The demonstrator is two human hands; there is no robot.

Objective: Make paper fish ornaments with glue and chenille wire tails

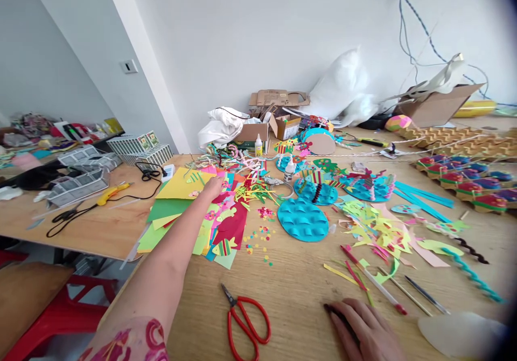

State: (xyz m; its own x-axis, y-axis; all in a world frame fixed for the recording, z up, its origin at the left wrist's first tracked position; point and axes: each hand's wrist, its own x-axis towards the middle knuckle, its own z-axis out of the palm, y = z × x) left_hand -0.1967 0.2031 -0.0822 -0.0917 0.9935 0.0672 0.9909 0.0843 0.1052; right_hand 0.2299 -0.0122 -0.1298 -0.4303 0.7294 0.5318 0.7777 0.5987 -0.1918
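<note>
My left hand (212, 189) reaches forward over a pile of coloured paper sheets (167, 209). Its fingers are too small and foreshortened to show a grip. Paper fish cut-outs lie around it, among them a striped green fish (224, 247). My right hand (365, 330) rests low on the table at the right, its fingers curled together. Something dark shows at its fingertips and under the fingers; I cannot make out what it is. Between my arms lie red-handled scissors (247, 323). A round blue base with scalloped flaps (302, 220) sits mid-table.
Paper scraps (377, 223), a red pen (383, 291) and a dark pen (427, 294) lie at the right. Glue bottles (289, 169) stand behind. Painted egg cartons (488, 202) are far right. A yellow glue gun (112, 193) with its cord lies left. Boxes line the wall.
</note>
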